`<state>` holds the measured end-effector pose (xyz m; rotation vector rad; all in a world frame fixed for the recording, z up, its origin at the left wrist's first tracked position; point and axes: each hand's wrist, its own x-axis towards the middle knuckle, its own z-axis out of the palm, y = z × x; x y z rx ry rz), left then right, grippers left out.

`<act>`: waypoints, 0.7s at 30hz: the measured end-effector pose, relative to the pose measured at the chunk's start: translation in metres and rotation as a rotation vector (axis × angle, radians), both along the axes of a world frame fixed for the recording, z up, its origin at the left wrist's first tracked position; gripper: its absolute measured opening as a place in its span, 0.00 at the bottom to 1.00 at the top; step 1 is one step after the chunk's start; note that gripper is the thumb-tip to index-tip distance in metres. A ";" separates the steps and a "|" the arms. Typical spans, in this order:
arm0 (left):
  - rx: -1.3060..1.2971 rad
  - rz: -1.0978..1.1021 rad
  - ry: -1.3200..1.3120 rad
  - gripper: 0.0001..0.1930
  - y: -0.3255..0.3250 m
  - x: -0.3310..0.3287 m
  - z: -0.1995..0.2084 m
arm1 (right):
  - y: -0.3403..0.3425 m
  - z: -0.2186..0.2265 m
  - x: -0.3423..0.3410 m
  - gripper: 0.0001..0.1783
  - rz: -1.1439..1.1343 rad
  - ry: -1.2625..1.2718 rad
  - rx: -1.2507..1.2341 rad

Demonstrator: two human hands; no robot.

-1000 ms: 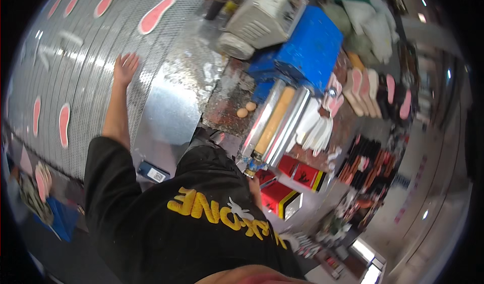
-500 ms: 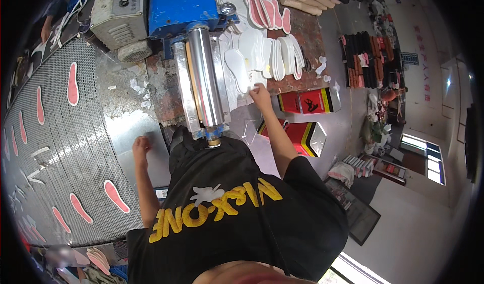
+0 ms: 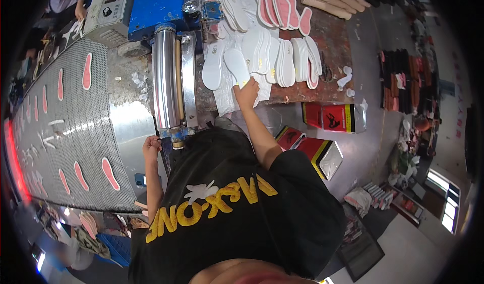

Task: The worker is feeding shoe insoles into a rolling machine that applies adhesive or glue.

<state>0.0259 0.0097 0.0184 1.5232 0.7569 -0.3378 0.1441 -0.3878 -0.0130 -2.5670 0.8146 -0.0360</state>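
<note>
- A metal mesh belt point(image 3: 75, 132) spread left of a scuffed table point(image 3: 333, 42).
- A shiny steel roller point(image 3: 165, 82) stood beyond and between the 2 hands.
- 1 smooth white insole point(image 3: 235, 64) lay over the table, its long axis running far-left from the right hand point(image 3: 246, 93), the nearer, which pinched its near end.
- The left hand point(image 3: 152, 148) curled; whether around anything, I couldn't tell.

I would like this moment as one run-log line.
right hand: holds white insole; left hand: curled, near steel roller; pink insoles: on mesh belt
</note>
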 end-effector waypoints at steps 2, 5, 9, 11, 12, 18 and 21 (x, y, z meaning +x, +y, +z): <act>0.019 -0.012 -0.011 0.09 -0.008 -0.006 0.009 | -0.011 0.000 -0.001 0.34 -0.060 -0.248 0.214; 0.047 -0.057 -0.082 0.10 -0.009 -0.010 0.019 | -0.038 0.014 -0.011 0.36 0.029 -0.379 0.329; 0.268 -0.198 -0.194 0.09 -0.002 -0.002 0.049 | -0.070 0.060 -0.021 0.35 0.312 -0.452 0.453; 0.466 -0.308 -0.266 0.09 0.001 0.016 0.075 | -0.070 0.087 -0.015 0.34 0.415 -0.482 0.553; 0.533 -0.359 -0.327 0.10 0.003 0.028 0.090 | -0.069 0.101 -0.013 0.33 0.476 -0.508 0.632; 0.587 -0.505 -0.639 0.16 -0.006 0.124 0.164 | -0.013 0.165 0.010 0.32 0.786 -0.473 0.389; 0.510 -0.694 -0.550 0.22 -0.008 0.155 0.188 | 0.032 0.183 0.017 0.31 0.850 -0.490 0.331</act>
